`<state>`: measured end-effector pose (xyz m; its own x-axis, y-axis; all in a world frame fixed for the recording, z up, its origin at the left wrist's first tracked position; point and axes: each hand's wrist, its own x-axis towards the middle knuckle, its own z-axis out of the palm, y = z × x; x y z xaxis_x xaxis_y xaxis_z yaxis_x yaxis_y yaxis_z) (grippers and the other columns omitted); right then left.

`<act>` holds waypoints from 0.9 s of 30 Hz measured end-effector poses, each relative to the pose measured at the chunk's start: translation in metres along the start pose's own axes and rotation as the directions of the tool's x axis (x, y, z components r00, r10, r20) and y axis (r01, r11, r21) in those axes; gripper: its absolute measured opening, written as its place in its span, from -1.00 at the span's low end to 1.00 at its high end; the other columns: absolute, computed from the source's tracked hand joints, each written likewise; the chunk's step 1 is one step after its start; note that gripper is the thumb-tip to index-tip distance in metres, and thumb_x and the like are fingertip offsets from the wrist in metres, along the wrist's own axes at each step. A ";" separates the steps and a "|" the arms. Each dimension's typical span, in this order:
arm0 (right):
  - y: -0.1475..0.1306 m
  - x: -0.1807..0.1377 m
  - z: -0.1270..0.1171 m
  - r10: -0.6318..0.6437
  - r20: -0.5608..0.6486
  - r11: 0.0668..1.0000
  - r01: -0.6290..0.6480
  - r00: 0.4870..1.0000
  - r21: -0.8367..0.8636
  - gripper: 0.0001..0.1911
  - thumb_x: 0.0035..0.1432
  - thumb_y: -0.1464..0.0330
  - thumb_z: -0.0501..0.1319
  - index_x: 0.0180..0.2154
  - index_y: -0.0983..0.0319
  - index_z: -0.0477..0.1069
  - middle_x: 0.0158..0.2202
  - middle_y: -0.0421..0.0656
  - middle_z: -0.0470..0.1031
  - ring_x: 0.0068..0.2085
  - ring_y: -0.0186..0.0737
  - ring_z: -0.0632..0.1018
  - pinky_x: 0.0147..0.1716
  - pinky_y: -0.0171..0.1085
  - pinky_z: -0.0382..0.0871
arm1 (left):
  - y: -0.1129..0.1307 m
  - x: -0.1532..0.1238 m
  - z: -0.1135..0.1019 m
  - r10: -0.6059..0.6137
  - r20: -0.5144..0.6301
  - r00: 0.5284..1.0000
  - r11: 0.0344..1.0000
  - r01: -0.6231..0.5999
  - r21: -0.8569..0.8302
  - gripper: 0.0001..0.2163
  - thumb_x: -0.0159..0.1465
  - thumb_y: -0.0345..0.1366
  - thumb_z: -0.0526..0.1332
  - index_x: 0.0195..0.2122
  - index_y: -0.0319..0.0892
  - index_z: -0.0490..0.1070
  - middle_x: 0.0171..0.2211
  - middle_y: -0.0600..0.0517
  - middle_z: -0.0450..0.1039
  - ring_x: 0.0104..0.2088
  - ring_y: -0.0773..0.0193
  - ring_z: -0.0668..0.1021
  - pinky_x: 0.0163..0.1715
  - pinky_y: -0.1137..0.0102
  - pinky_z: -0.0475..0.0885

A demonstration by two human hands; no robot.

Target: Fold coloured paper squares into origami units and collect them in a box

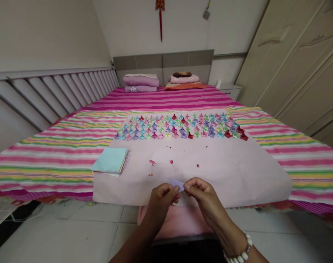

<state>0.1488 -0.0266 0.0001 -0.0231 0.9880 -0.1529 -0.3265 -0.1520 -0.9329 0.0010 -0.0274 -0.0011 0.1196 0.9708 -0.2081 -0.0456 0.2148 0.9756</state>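
My left hand and my right hand meet at the near edge of the bed, both pinching a small pale lilac piece of paper between their fingertips. The paper hangs just over the large pink sheet spread on the bed. A stack of coloured paper squares, light blue on top, lies to the left of my hands. Further back, rows of small folded paper shapes in many colours cover the far part of the sheet.
The bed has a striped cover. Small red paper scraps dot the sheet. Folded bedding and a pillow with a soft toy sit at the headboard. A wardrobe stands right, a slatted rail left.
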 end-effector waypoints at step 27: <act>0.011 -0.003 0.006 -0.471 0.104 0.810 0.476 0.876 -0.342 -0.98 0.07 0.40 0.29 -0.39 0.19 0.51 -0.34 -0.15 0.47 -0.30 -0.24 0.49 -0.36 -0.30 0.34 | 0.010 -0.001 -0.008 0.123 -0.070 0.990 0.992 -0.125 -0.022 -0.71 0.09 -0.23 0.30 -0.18 -0.23 0.51 -0.40 -0.01 0.58 -0.30 0.21 0.59 -0.20 0.33 0.47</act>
<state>0.1396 -0.0313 -0.0077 0.0350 0.9401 0.3392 0.0480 0.3375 -0.9401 -0.0080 -0.0254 0.0086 0.0435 0.9949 -0.0907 -0.0819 0.0941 0.9922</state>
